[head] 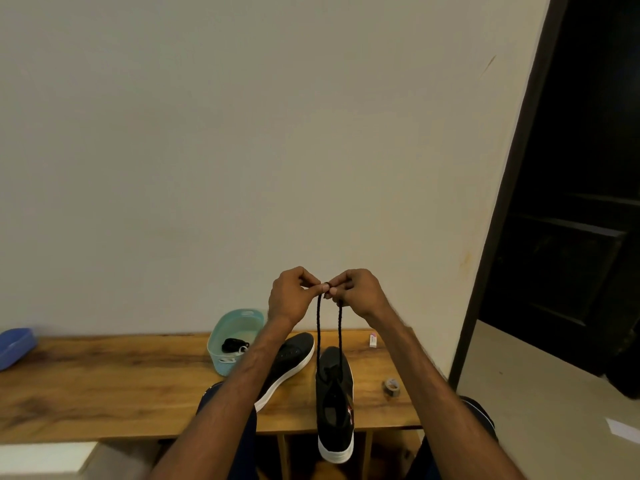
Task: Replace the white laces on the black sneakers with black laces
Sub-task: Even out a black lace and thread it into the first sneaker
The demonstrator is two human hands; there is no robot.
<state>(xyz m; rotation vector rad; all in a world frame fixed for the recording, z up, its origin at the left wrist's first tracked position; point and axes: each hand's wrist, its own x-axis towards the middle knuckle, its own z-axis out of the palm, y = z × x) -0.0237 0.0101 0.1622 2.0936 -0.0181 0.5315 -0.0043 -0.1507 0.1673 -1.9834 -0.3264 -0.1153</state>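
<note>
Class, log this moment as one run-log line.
left hand: pinches black lace | right hand: pinches black lace | black lace: threaded into near black sneaker

I can't see either end of the black lace (318,327): both vanish inside the pinch where the left hand (289,299) and right hand (360,292) meet. The left forearm (242,379) covers the heel half of the far sneaker (294,351). The blue tray (15,346) is cut by the left edge. A dark bundle (232,344) sits in the teal basket (221,365), too small for me to name. Same for the little white block (373,340). The doorway (571,202) is just black to me.
</note>
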